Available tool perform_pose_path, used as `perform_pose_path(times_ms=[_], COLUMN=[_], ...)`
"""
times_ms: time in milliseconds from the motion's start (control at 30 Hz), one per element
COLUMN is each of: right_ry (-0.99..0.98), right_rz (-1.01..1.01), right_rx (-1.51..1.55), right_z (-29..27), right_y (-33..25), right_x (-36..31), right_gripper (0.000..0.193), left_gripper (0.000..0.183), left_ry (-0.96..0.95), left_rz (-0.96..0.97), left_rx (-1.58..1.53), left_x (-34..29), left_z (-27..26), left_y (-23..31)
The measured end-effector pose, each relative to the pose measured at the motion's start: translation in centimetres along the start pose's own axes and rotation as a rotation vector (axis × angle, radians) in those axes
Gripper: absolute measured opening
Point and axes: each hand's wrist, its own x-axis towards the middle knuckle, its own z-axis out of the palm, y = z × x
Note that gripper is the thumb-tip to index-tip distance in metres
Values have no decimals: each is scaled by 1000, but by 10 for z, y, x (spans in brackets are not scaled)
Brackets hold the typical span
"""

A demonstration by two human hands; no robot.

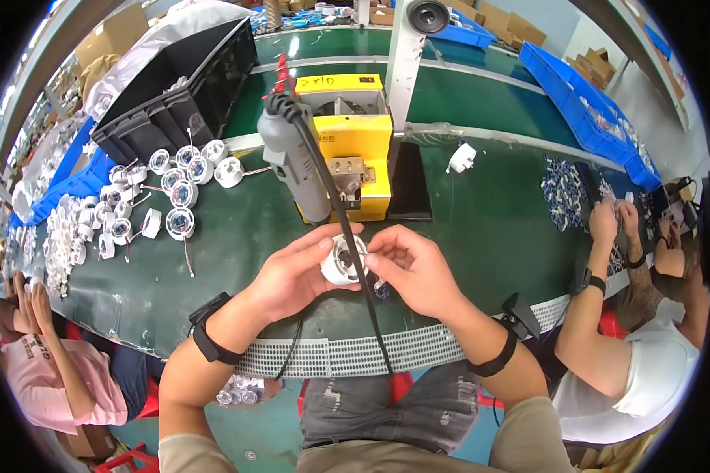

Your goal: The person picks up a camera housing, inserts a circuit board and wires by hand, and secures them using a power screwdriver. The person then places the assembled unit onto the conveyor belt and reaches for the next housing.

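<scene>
A white round plastic housing (335, 271) with a dark hollow centre is in my left hand (290, 272), the fingers curled around its side. My right hand (418, 266) is closed in a pinch at the housing's right rim; whatever its fingertips grip is hidden. A small dark blue part (382, 289) shows just under the right fingers, and I cannot tell what it hangs from. Above the left hand hangs a grey electric screwdriver (292, 162). Its black cable (347, 236) crosses in front of the housing. Straight ahead stands a yellow machine (359, 146) with a metal fixture.
Many white round units (183, 193) with wires lie to the left, before a black crate (177, 98). A white part (461, 158) lies right of the machine. Blue-and-white small parts (564, 193) are piled near a co-worker's hands (614, 221). Another person sits at left.
</scene>
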Motion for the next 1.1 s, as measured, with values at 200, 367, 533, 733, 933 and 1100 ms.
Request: perform_pose_path(times_ms=[200,367,533,733,933,1100], right_ry=[-88,-18,-32,117,230,332], right_rz=[148,137,-271,-357,-172,-523], right_rx=[214,157,-116,-328,-365,-510], right_z=[-6,-3,-4,4,10,-6], right_y=[0,-8,5,6,1,-16], right_x=[1,-1,-3,-5,-4,-6], right_gripper=[15,10,10,7,12,19], left_gripper=[44,46,47,47,38,33], left_ry=[23,52,103,54,69,117], left_rz=[49,69,20,31,30,141], left_rx=[52,98,-34,-46,2,-63], left_x=[1,0,2,4,4,-1], left_z=[0,2,3,1,7,13], left_y=[-2,-1,-2,-6,-15,-15])
